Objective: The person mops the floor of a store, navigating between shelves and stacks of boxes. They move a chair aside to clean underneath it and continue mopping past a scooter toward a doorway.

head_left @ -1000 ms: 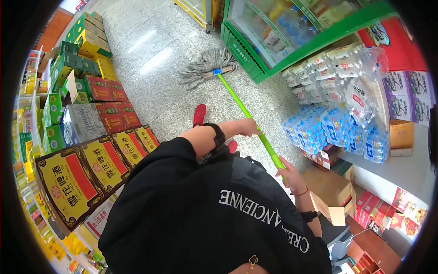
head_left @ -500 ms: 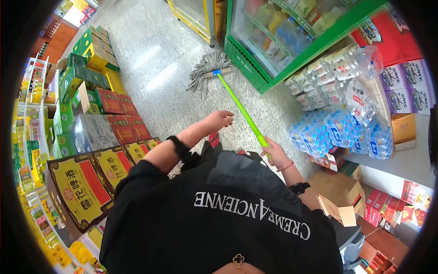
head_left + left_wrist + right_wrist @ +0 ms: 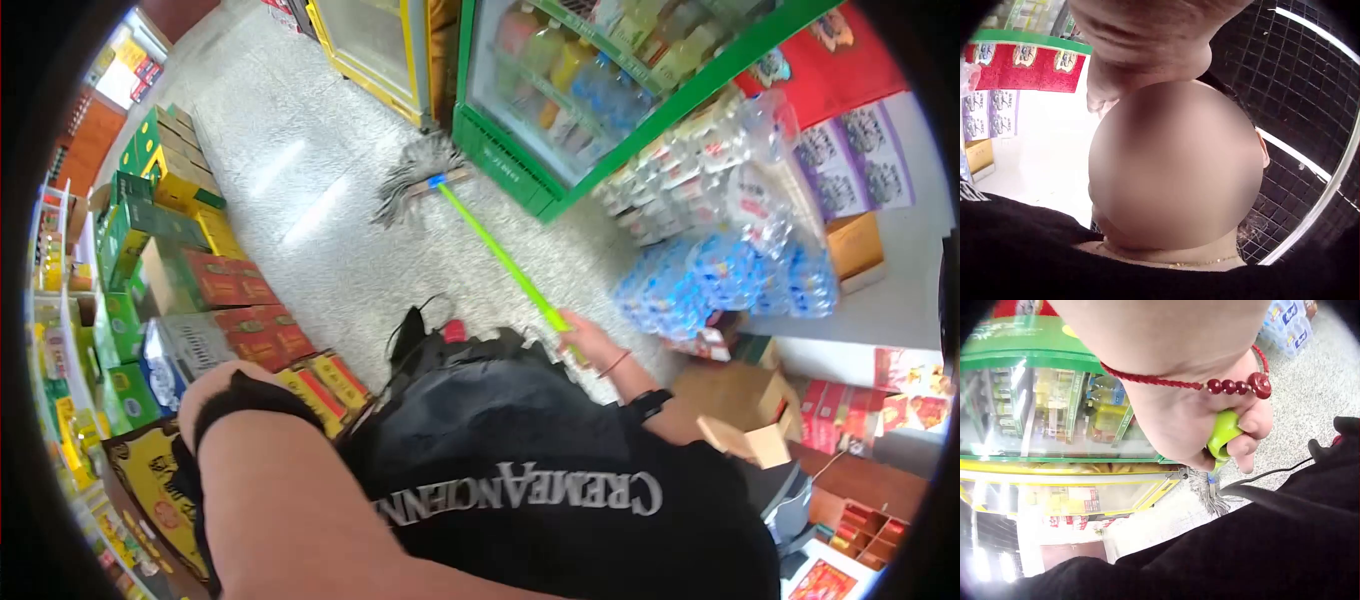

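Note:
A mop with a grey string head point(image 3: 415, 170) lies against the floor, its green handle point(image 3: 500, 262) slanting back to the body. My right hand point(image 3: 592, 343) grips the handle near its end; in the right wrist view, that hand point(image 3: 1191, 425) has its fingers curled round the green end point(image 3: 1224, 431). My left arm is bent up close to the head camera, away from the mop. The left wrist view shows the left hand point(image 3: 1154, 44) raised beside the head, most of its fingers hidden; whether it holds anything cannot be told.
Stacked drink cartons point(image 3: 235, 280) line the left side. A green-framed fridge point(image 3: 548, 205) and a yellow-framed one point(image 3: 380, 95) stand ahead. Bottle packs point(image 3: 690, 285) and an open cardboard box point(image 3: 735, 400) are on the right. Speckled floor point(image 3: 340, 270) runs between.
My left hand, on the handle a second ago, let go and moved left, then up towards the head. The right hand still grips the handle, slightly further left in view.

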The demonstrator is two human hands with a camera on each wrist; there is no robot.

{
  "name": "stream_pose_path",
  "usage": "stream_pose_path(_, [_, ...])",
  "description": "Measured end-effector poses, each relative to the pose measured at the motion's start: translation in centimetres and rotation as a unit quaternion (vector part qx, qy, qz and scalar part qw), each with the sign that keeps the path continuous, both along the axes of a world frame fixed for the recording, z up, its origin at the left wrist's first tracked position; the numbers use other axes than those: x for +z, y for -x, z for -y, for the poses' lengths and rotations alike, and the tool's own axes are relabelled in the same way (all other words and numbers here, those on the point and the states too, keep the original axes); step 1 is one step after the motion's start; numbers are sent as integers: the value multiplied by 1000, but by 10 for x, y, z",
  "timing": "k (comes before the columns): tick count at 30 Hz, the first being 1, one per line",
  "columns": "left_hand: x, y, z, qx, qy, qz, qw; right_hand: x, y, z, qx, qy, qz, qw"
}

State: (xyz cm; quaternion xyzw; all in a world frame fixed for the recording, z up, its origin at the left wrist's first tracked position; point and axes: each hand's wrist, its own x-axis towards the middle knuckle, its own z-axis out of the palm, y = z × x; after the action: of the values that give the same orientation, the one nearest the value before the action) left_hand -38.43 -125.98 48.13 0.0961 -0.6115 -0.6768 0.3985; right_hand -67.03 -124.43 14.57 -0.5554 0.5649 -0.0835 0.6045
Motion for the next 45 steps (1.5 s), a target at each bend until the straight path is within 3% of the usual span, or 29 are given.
stream_pose_path(2, [-1, -4, -10, -12, -31, -5, 999, 38, -14, 2, 1, -138, 8, 990])
stream_pose_path(3, [4, -1, -8, -3, -9, -15, 1000, -2, -4, -5, -18, -66, 53, 996])
stream_pose_path(4, [10, 0, -8, 7, 4, -23, 1000, 34, -16, -2, -7, -121, -16, 992])
stream_pose_path(6, [24, 10, -6, 28, 43, -55, 997, -25, 1, -6, -9, -51, -12, 999])
stream_pose_path(9, [31, 28, -17, 19, 46, -94, 994, 29, -10, 8, 30, -45, -48, 997])
stream_pose_path(11, [34, 33, -35, 33, 19, -100, 994, 13, -7, -7, 37, -66, -37, 996])
stream_pose_path(14, [48, 66, -51, 31, 23, -151, 988, 31, 1, 0, 30, -83, -29, 996])
stream_pose_path(25, [82, 136, -93, 49, 151, -267, 950, 21, 36, 24, 83, -73, 0, 994])
stream_pose_path(27, [81, 142, -99, -3, 50, -281, 958, 3, 47, 33, 82, -45, 13, 996])
stream_pose_path(33, [75, 142, -84, 4, 235, -236, 943, 48, 44, 36, 97, -62, -22, 993])
stream_pose_path(40, [71, 133, -81, 31, 317, -196, 928, 46, 53, 41, 133, -51, -29, 989])
stream_pose_path(42, [79, 115, -76, -79, 327, -20, 942, 40, 57, 40, 131, -57, -36, 989])
stream_pose_path(44, [35, 118, -86, 148, 363, -95, 915, 31, 57, 41, 122, -54, -46, 990])
stream_pose_path(45, [46, 110, -74, 187, 438, 23, 879, 23, 58, 42, 147, -39, -79, 985])
